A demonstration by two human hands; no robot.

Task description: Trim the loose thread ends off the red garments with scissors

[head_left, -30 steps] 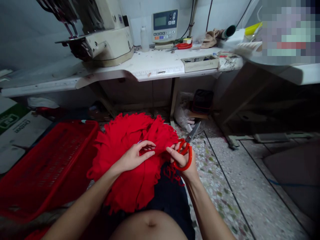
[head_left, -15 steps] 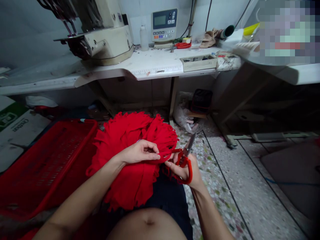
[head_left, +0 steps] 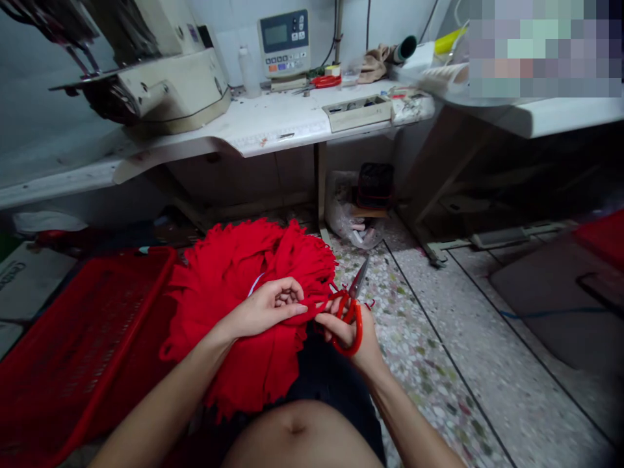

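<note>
A large bundle of red knitted fabric strips rests on my lap, its edges frayed and looped. My left hand lies over the bundle, thumb and fingers pinched on the end of one red fabric strip. Close beside it, my right hand holds scissors with orange-red handles, the blades pointing up and away from me. The right fingertips also touch the strip's end near the handles. A thin white band shows on the bundle behind my left hand.
A red plastic basket stands at my left. Ahead, a white table carries a sewing machine, a control panel and red-handled snips. Beneath it sits a clear plastic bag. A grey covered shape is at right.
The view has turned slightly right, so the table and machine appear further left. My hands stay close together at the strip; the scissors have tilted a little, and red thread ends now show beside them.
</note>
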